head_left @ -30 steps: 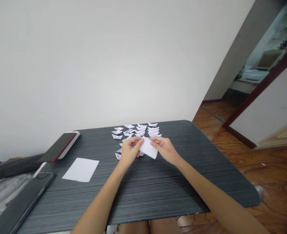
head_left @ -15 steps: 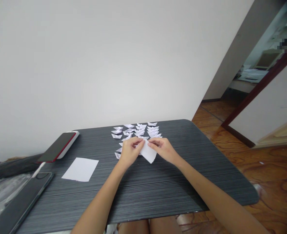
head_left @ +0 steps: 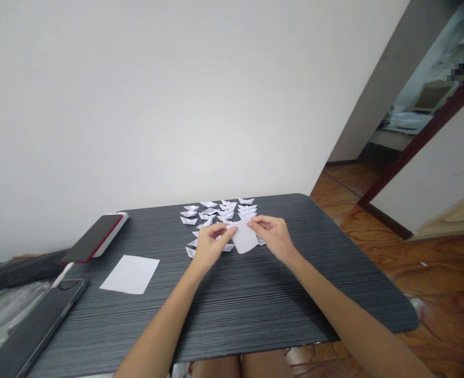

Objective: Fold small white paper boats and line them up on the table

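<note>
A small white piece of paper (head_left: 244,239) is held up between my two hands above the dark table. My left hand (head_left: 211,242) pinches its left edge with thumb and fingers. The upper right corner is pinched by my right hand (head_left: 271,234). Just beyond and partly behind my hands stand several folded white paper boats (head_left: 227,212) in rough rows; some of them are hidden by the hands and the paper. Whether the held paper has creases is too small to tell.
A flat white square sheet (head_left: 130,274) lies left on the striped dark table (head_left: 216,325). Farther left are a red-edged phone (head_left: 93,237) on a white object, a white cable (head_left: 63,274) and another dark phone-like device (head_left: 38,328). A white wall (head_left: 216,105) rises behind the table.
My right hand has moved slightly right and away from my left. The paper has turned, from hanging corner-down to showing a squarer face with its edge lower. The boats have not moved.
</note>
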{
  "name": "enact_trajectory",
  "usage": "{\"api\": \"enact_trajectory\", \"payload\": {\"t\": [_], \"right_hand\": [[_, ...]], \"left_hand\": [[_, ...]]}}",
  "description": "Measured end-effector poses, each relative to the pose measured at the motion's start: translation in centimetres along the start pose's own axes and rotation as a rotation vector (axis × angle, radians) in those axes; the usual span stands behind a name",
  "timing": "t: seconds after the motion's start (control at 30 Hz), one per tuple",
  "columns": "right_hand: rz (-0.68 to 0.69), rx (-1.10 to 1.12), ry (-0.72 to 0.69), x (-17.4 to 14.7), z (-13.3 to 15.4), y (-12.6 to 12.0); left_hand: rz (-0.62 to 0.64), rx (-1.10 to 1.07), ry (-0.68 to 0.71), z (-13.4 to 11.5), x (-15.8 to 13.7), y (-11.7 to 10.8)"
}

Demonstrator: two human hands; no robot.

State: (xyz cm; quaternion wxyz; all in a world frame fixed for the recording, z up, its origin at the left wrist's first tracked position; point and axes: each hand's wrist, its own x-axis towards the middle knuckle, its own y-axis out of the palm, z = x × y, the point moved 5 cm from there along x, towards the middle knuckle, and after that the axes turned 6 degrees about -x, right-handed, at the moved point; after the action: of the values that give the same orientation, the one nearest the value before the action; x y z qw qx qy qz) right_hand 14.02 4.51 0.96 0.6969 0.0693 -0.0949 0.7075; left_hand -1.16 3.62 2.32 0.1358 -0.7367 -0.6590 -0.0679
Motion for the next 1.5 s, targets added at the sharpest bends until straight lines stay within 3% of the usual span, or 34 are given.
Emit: {"api": "enact_trajectory", "payload": {"t": [0.17, 0.33, 0.5, 0.67, 0.8, 0.93, 1.1, 1.33, 1.43, 1.5], "right_hand": [[0.008, 0.102, 0.053, -0.1, -0.1, 0.4], [-0.003, 0.168, 0.082, -0.3, -0.4, 0.6], [0.026, 0.207, 0.147, -0.4, -0.6, 0.8], [0.015, 0.255, 0.204, -0.5, -0.6, 0.6], [-0.042, 0.220, 0.191, -0.4, -0.5, 0.3], [-0.140, 0.207, 0.175, -0.4, -0.6, -0.2], [-0.220, 0.171, 0.156, -0.5, -0.8, -0.4], [-0.259, 0.147, 0.153, -0.4, -0.4, -0.7], [-0.209, 0.133, 0.150, -0.6, -0.3, -0.1], [-0.153, 0.113, 0.146, -0.9, -0.3, 0.6]], "left_hand": [[-0.118, 0.006, -0.016, -0.3, 0.0, -0.6], [0.008, -0.010, -0.036, -0.2, -0.1, 0.1], [-0.060, 0.016, -0.041, 0.0, -0.2, 0.0], [0.112, -0.046, -0.094, 0.3, -0.4, 0.9], [0.081, -0.035, -0.091, 0.2, -0.5, 0.8], [0.159, -0.106, -0.130, 0.4, -0.3, 1.1], [0.149, -0.139, -0.191, 1.0, -0.2, 1.0], [0.331, -0.190, -0.216, 0.8, -0.2, 1.1], [0.271, -0.117, -0.187, 0.7, 0.1, 0.5], [0.148, -0.073, -0.134, 0.6, 0.3, -0.1]]}}
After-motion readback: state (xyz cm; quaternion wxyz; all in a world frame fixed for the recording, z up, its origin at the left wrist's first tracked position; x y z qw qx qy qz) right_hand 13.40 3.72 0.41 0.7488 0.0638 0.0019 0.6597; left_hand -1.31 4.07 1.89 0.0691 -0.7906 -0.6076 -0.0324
